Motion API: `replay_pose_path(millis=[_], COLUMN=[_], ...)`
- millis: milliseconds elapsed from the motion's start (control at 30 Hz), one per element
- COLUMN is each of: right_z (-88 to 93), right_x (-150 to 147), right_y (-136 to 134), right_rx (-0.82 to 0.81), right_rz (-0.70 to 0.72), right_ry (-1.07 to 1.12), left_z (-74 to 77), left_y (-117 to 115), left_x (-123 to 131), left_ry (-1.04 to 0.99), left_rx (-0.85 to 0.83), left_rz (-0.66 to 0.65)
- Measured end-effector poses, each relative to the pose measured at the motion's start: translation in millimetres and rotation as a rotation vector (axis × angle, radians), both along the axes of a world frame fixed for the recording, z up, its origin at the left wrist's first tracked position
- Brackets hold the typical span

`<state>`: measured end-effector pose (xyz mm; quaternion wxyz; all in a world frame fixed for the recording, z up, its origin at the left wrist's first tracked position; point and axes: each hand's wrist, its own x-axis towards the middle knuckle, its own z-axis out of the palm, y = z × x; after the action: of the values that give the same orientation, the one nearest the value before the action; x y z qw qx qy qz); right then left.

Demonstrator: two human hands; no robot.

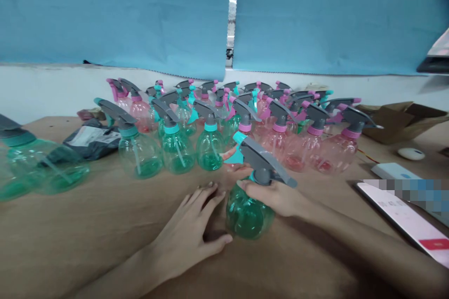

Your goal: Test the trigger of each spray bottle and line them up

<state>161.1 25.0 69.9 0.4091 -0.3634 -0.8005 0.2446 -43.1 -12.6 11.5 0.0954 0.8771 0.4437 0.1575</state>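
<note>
My right hand (271, 195) is wrapped round the neck of a green spray bottle (247, 215) with a grey and turquoise trigger head. The bottle leans a little, its nozzle pointing to the far left. Just left of it, my left hand (191, 226) is open, palm toward the table, thumb and fingers apart and holding nothing. Beyond the hands stand green spray bottles (140, 156) with turquoise collars. Further right are pink spray bottles (298, 152) with pink collars. Several more spray bottles crowd behind them.
A black plastic package (93, 138) lies at the left, near more green bottles (42, 163). An open cardboard box (389, 124), a white mouse (411, 153) and a phone (396, 215) are at the right. A blue curtain (115, 14) hangs behind the wooden table (115, 229).
</note>
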Motion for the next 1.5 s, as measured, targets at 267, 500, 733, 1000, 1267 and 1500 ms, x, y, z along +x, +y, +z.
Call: replay_pose_path(millis=[267, 500, 733, 1000, 1267, 1500], right_z=[-9.1, -2.7, -2.5, -1.5, 2.2, -0.9], right_x=[0, -2, -2, -1, -1, -3], right_y=[1, -2, -2, -4, -5, -3], right_rx=[-0.107, -0.142, -0.139, -0.146, -0.129, -0.144], right_rz=[0.130, 0.141, 0.063, 0.036, 0.099, 0.105], right_ry=[0.134, 0.146, 0.093, 0.096, 0.102, 0.113], left_z=[3.3, 1.1, 0.4, -1.7, 0.5, 0.6], left_y=[0, -1, 0, 1, 0, 0], left_x=[0, -1, 0, -1, 0, 1], left_ry=[0.143, 0.167, 0.149, 0.151, 0.132, 0.133], left_rx=[0.030, 0.064, 0.076, 0.082, 0.080, 0.069], left_rz=[-0.019, -0.028, -0.029, -0.031, -0.025, -0.020])
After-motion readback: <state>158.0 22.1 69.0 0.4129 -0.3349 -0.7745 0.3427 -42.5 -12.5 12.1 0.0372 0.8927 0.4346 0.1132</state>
